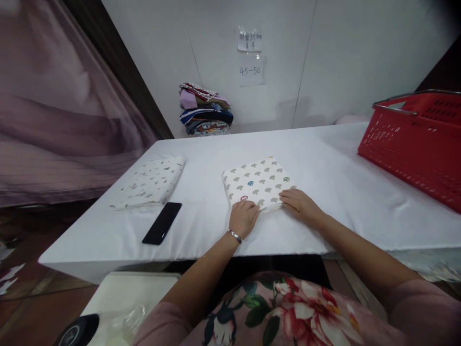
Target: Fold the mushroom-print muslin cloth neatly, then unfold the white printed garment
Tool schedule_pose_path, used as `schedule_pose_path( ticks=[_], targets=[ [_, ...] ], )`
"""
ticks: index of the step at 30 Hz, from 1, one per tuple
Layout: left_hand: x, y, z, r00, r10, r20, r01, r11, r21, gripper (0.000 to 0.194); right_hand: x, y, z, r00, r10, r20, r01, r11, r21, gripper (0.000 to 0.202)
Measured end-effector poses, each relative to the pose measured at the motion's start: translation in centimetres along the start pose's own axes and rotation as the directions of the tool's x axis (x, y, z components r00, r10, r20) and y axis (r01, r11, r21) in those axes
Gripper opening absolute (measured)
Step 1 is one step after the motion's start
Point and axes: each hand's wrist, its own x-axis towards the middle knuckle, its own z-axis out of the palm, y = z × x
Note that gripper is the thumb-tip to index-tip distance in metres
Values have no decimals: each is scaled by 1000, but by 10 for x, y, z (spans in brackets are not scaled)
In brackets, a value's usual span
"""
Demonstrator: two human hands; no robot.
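Observation:
A folded white cloth with grey mushroom shapes (260, 180) lies flat in the middle of the white-covered table. Its near left corner is pinched by my left hand (244, 218), which wears a silver bangle on the wrist. At the near right corner, my right hand (301, 206) has its fingers together on the edge of the same cloth. Both thumbs are near the front edge, and the fingertips partly cover the fabric. Another folded white cloth with small dark prints (153, 181) rests on the left of the table.
A black phone (163, 223) lies left of my hands. The red basket (414, 144) stands at the right. Behind the table (201, 240) is a stack of folded fabrics (206, 113) by the wall, under paper notes (251, 69). A white surface (122, 298) is below left.

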Motion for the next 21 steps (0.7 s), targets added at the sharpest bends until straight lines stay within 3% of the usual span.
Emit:
schedule_pose_path(
  ticks=[7, 11, 16, 21],
  targets=[
    [-1, -5, 0, 1000, 29, 5, -30, 994, 105, 28, -7, 16, 4, 1000, -30, -2, 30, 989, -142, 35],
    [-2, -5, 0, 997, 38, 74, -47, 991, 126, 31, -8, 21, 7, 999, -40, 22, 42, 990, -132, 37],
    [1, -4, -14, 995, -3, 101, 2, 1000, 9, 32, -9, 14, 2, 999, 7, 41, -4, 997, -76, 38],
    [24, -6, -19, 993, -90, 77, 93, 995, -33, 38, 8, 0, -7, 994, 103, 39, -102, 994, -28, 40]
  ],
)
